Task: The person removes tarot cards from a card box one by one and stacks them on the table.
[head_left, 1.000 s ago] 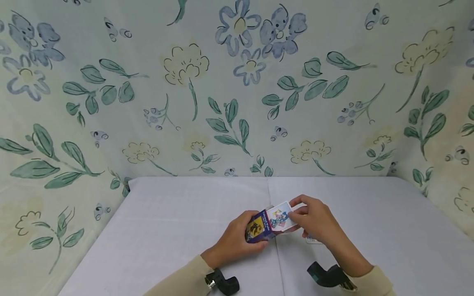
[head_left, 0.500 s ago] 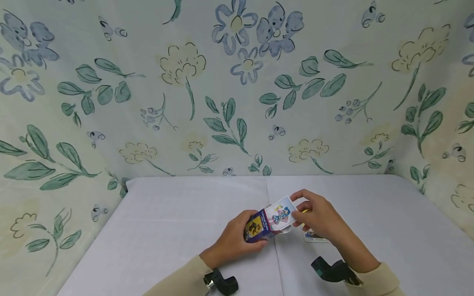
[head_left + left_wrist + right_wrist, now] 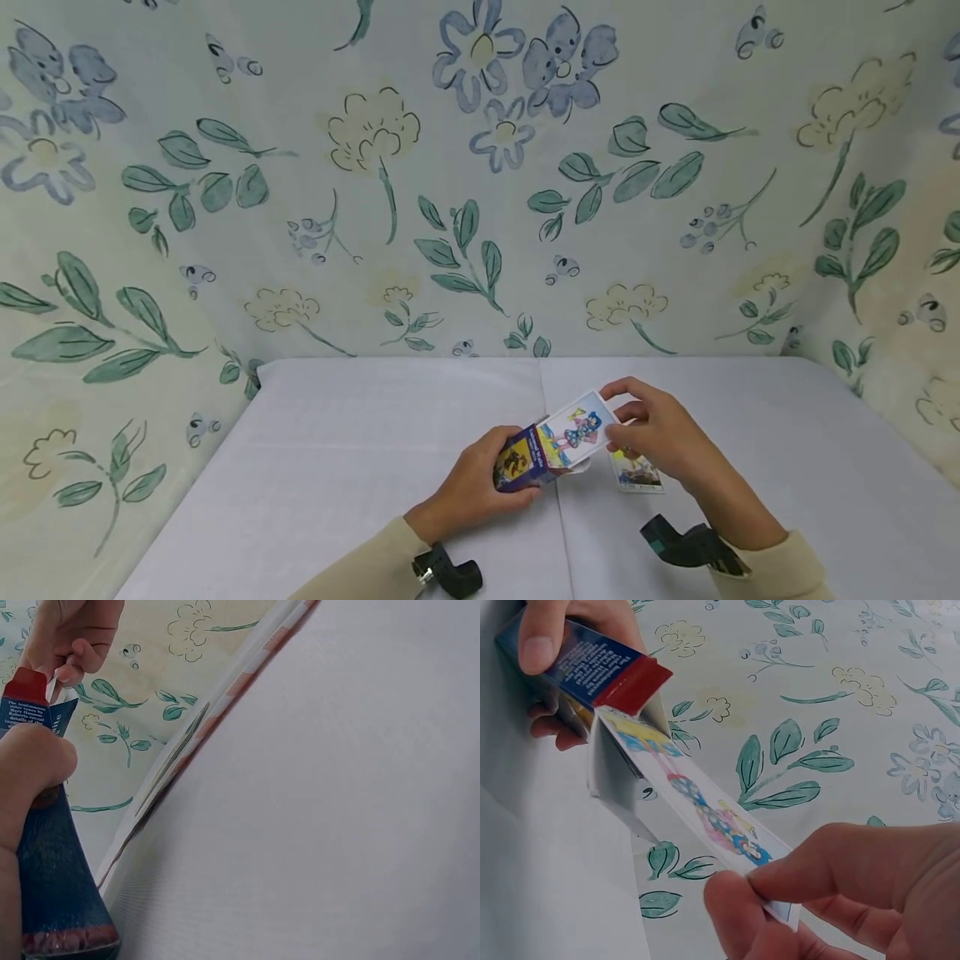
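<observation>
My left hand [image 3: 476, 475] grips a small dark blue card box [image 3: 519, 463] with red flaps, thumb on one face and fingers on the other. From its open end juts an illustrated card [image 3: 581, 429] showing a figure in blue. Thumb and fingers of my right hand [image 3: 660, 429] pinch the card's outer end. In the right wrist view the card [image 3: 705, 806] stretches from the box [image 3: 592, 664] to the right fingers, its inner end still within the box. Another illustrated card [image 3: 637, 473] lies on the table below my right hand, partly covered by it.
White cloth covers the table [image 3: 337, 467], with a crease running down its middle. Behind it hangs a floral fabric backdrop [image 3: 465, 250]. A black wrist camera [image 3: 450, 573] is strapped to the left wrist and another black wrist camera [image 3: 686, 546] to the right.
My right hand has moved up and to the right, drawing the card farther out of the box. More of the card on the table shows. The left hand has hardly moved.
</observation>
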Tool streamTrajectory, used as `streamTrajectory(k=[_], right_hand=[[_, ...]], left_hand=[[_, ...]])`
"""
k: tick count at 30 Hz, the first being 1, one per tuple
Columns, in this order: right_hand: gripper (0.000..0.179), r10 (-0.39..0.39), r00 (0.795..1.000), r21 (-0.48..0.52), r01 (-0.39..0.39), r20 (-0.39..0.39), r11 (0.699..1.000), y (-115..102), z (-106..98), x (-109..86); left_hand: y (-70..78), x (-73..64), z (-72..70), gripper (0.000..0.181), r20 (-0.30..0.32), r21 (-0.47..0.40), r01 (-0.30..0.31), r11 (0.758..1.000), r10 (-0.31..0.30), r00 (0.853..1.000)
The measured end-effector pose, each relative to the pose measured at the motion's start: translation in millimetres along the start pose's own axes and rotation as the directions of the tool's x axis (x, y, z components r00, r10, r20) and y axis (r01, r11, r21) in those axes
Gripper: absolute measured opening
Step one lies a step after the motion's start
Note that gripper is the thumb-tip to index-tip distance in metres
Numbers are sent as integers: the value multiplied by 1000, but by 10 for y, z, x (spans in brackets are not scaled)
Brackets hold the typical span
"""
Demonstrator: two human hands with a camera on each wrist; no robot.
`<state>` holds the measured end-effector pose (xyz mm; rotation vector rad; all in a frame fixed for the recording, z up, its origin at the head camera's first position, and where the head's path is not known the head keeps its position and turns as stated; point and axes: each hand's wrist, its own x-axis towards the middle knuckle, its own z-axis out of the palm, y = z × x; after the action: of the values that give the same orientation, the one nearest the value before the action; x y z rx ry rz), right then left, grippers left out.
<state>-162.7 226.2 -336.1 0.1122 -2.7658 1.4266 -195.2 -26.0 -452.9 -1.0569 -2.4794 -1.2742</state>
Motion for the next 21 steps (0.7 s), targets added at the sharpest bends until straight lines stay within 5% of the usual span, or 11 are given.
streamTrajectory(k=[12, 21], right_hand=[[51, 10, 1000, 2, -10, 4, 1000, 40, -139, 4], [40, -1, 1000, 23, 1, -12, 1000, 79, -256, 17]], left_hand=[[19, 17, 2, 68, 1, 3, 9, 1000, -9, 1000], [36, 5, -4, 68, 12, 7, 49, 999, -49, 999]])
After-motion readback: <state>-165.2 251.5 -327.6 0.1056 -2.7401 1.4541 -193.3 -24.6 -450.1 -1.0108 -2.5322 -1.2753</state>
